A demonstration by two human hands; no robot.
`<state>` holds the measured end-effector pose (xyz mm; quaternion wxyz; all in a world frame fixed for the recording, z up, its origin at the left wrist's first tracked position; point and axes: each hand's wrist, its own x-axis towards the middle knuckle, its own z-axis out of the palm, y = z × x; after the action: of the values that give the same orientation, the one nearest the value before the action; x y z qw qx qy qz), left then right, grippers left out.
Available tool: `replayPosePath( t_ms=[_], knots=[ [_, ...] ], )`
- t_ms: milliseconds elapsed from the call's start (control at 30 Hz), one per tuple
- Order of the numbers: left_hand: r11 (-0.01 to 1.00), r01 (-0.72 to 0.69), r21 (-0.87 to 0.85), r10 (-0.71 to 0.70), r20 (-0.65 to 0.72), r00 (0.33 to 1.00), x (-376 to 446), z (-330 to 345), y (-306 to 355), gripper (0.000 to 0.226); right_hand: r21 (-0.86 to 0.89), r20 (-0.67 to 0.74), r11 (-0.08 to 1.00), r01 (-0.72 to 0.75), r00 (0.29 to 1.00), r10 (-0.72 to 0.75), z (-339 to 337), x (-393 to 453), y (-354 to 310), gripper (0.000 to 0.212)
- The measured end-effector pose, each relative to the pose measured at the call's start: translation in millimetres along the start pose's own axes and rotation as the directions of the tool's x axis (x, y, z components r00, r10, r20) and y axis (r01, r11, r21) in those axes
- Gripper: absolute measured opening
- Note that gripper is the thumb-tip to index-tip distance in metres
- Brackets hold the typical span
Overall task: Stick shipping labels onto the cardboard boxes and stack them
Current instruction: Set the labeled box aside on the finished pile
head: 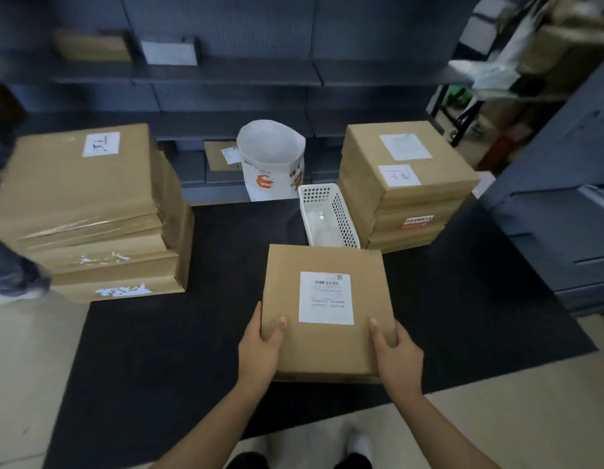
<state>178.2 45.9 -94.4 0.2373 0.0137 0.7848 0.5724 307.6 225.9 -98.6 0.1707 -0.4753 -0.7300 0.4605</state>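
A flat, square cardboard box of plain brown board sits low in the middle of the view, over the black mat, carrying a white shipping label stuck on its top face, right of centre, with a barcode along the label's far edge. The left hand holds the box's near left corner, thumb lying on the top face and the other fingers wrapped under the side; the right hand holds the near right corner the same way, so each grip pinches the box between thumb and fingers.

The mat is bare to the left of the box, between it and the left stack of boxes. Just past the box's far edge stands a white perforated basket, and beside that the right stack of boxes with two white labels on its top box. A white fabric bin with orange prints stands behind, between the stacks, against dark shelving.

The box's underside and the fingers beneath it are hidden. Label print is too small to read. The left edge of the view is blurred, with a dark shape cut off there
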Motion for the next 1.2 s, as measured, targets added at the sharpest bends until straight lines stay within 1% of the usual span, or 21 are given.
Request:
replayPosePath(
  t_ms=[67, 133, 233, 300, 500, 633, 733, 833, 900, 1033, 1133, 1200],
  knots=[
    [1.0, -0.016, -0.006, 0.016, 0.002, 1.0, -7.5, 28.1, 4.9, 0.059, -0.017, -0.002, 1.0, -0.007, 1.0, 0.007, -22.8, 13.9, 11.3, 0.027],
    [1.0, -0.014, -0.005, 0.014, 0.001, 1.0, -15.6, 62.0, 8.2, 0.059, -0.027, -0.013, 1.0, -0.011, 1.0, 0.011, -49.2, 31.2, 27.8, 0.032],
    [1.0, 0.014, -0.005, -0.014, -0.004, 1.0, -29.8, 121.6, 14.0, 0.06, -0.032, -0.024, 0.999, -0.011, 1.0, 0.01, -96.6, 61.9, 54.8, 0.043],
    [0.999, 0.034, -0.004, -0.034, -0.002, 0.999, -40.4, 162.0, 18.4, 0.062, -0.04, -0.022, 0.999, -0.015, 1.0, 0.014, -130.2, 81.7, 73.1, 0.045],
    [0.999, 0.047, -0.014, -0.046, 0.036, 0.998, -65.5, 258.9, 42.6, 0.069, -0.025, -0.041, 0.999, -0.021, 0.999, 0.02, -216.8, 124.4, 109.5, 0.047],
    [0.999, 0.052, -0.001, -0.052, 0.042, 0.998, -62.3, 303.8, 58.6, 0.068, -0.018, -0.058, 0.999, -0.05, 0.997, 0.049, -248.9, 149.3, 118.9, 0.039],
    [0.999, 0.033, 0.004, -0.033, 0.058, 0.998, -54.6, 326.4, 77.6, 0.067, -0.001, -0.087, 0.998, -0.058, 0.995, 0.057, -261.9, 169.8, 121.4, 0.042],
    [0.999, -0.031, -0.019, 0.032, 0.068, 0.997, -49.2, 340.0, 107.6, 0.067, 0.032, -0.114, 0.998, -0.058, 0.992, 0.061, -277.1, 189.1, 112.2, 0.049],
    [0.995, -0.086, -0.05, 0.088, 0.05, 0.995, -49.0, 346.2, 134.4, 0.067, 0.035, -0.12, 0.999, -0.025, 0.992, 0.029, -293.0, 203.4, 97.0, 0.053],
    [0.97, -0.228, -0.085, 0.23, 0.004, 0.973, -56.1, 354.1, 187.8, 0.067, 0.053, -0.144, 0.997, 0.059, 0.988, -0.051, -324.5, 226.2, 55.1, 0.049],
    [0.954, -0.281, -0.101, 0.276, -0.059, 0.959, -49.5, 351.6, 220.3, 0.066, 0.087, -0.152, 0.99, 0.109, 0.984, -0.095, -331.6, 238.6, 19.3, 0.043],
    [0.95, -0.297, -0.099, 0.288, -0.096, 0.953, -35.9, 344.0, 239.7, 0.067, 0.095, -0.14, 0.985, 0.145, 0.981, -0.131, -326.9, 252.4, -4.4, 0.043]
  ],
)
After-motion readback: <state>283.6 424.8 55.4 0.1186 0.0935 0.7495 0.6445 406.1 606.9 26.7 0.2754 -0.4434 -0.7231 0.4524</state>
